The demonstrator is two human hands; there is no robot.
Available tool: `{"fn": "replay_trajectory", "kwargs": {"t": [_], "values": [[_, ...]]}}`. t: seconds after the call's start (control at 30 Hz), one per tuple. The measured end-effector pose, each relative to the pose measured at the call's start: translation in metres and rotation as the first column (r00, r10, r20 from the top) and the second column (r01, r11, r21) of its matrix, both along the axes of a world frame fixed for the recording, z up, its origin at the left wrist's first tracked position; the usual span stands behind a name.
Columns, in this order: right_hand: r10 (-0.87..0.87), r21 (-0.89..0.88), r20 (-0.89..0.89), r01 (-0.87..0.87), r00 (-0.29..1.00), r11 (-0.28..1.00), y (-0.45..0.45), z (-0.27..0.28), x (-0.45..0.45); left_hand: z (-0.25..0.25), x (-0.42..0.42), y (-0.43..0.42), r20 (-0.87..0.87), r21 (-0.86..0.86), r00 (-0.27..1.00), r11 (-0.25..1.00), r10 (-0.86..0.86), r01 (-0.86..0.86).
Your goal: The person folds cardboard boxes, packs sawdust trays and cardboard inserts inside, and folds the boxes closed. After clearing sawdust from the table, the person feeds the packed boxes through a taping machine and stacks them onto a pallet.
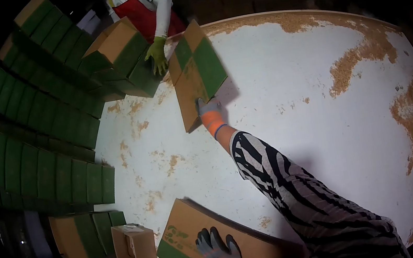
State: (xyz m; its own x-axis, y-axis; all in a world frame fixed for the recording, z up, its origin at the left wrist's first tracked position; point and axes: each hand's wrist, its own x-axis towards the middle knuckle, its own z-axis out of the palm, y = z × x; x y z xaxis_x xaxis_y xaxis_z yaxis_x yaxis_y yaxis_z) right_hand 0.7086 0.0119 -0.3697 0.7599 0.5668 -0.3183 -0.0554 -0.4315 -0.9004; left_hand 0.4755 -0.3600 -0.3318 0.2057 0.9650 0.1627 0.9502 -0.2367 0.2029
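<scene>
My right hand [209, 109], in a grey and orange glove, reaches far across the white table and grips the near end of a flattened brown and green cardboard box [190, 81]. The box is tilted, with its far end near a co-worker. My left hand [218, 249], gloved alike, lies with fingers stretched out on another brown and green cardboard box [190, 237] at the table's near edge. Part of that box is hidden by the hand and the frame's bottom edge.
A co-worker's green-gloved hand [157, 55] is beside stacked boxes [124, 53] at the back. Rows of green and brown boxes [43, 168] line the left side. A small carton [141, 246] stands at lower left. Sawdust-like crumbs [360, 54] lie on the white table [298, 142].
</scene>
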Motion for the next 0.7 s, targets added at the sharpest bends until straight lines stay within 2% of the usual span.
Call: {"fn": "replay_trajectory", "kwargs": {"t": [0.13,0.23,0.3,0.43,0.5,0.57,0.63,0.67,0.7], "values": [[-0.104,0.415,0.122,0.045,0.987,0.909,-0.019,-0.029,0.121,-0.001,0.002,-0.001,-0.041,-0.002,0.999,1.0,0.003,-0.003],[-0.291,0.368,0.195,0.205,0.937,0.907,-0.068,-0.026,0.211,0.001,0.004,-0.003,-0.054,-0.013,0.998,1.0,0.011,-0.012],[-0.351,0.313,0.177,0.285,0.92,0.906,-0.114,0.001,0.231,0.002,0.006,-0.003,-0.051,-0.005,0.999,1.0,0.019,-0.019],[-0.174,0.394,0.433,-0.012,0.884,0.919,-0.157,0.005,0.209,-0.002,0.003,-0.005,-0.055,0.003,0.998,1.0,0.011,-0.011],[0.053,0.234,0.58,-0.228,0.813,0.945,-0.165,0.018,0.19,-0.005,0.002,-0.006,-0.039,0.018,0.999,1.0,0.003,-0.002],[0.312,0.031,0.778,-0.53,0.545,0.847,-0.171,0.053,0.171,-0.01,-0.002,-0.007,-0.022,0.044,1.0,0.999,-0.008,0.009],[0.518,-0.271,0.814,-0.616,0.264,0.74,-0.152,0.044,0.161,-0.011,-0.001,-0.004,-0.011,0.035,1.0,0.999,-0.01,0.011],[0.62,-0.421,0.767,-0.601,0.164,0.68,-0.142,0.047,0.156,-0.004,0.002,-0.005,-0.013,0.008,1.0,1.0,-0.004,0.004],[0.61,-0.459,0.786,-0.571,0.096,0.681,-0.128,0.04,0.157,-0.001,0.004,-0.005,-0.011,-0.013,1.0,1.0,0.002,-0.002]]}}
